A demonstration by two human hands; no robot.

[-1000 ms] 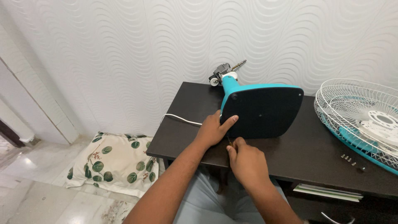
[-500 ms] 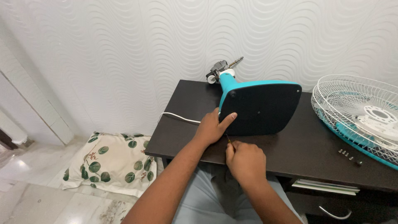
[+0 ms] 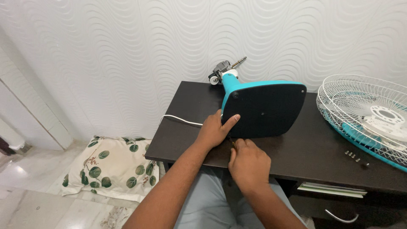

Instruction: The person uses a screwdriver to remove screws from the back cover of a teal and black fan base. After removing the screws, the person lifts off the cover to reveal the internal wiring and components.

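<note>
A teal fan base (image 3: pixel 263 109) lies tipped on its side on the dark table (image 3: pixel 313 148), its black underside facing me. My left hand (image 3: pixel 215 130) rests on the base's lower left corner, thumb pressed on the black plate. My right hand (image 3: pixel 249 164) is closed around a thin screwdriver (image 3: pixel 231 142) whose tip points up at the bottom edge of the base. The bare motor with its shaft (image 3: pixel 224 68) sticks out behind the base, next to the wall.
White wire fan guards with a teal blade (image 3: pixel 369 118) lie at the table's right. Several small screws (image 3: pixel 355 157) sit near the front edge. A white cord (image 3: pixel 180 120) runs off the left side. A leaf-print cushion (image 3: pixel 108 169) is on the floor; papers (image 3: pixel 328 189) sit under the tabletop.
The view has drifted slightly; both hands stay at the base's lower left corner, with the right hand nudged a little higher toward the edge.
</note>
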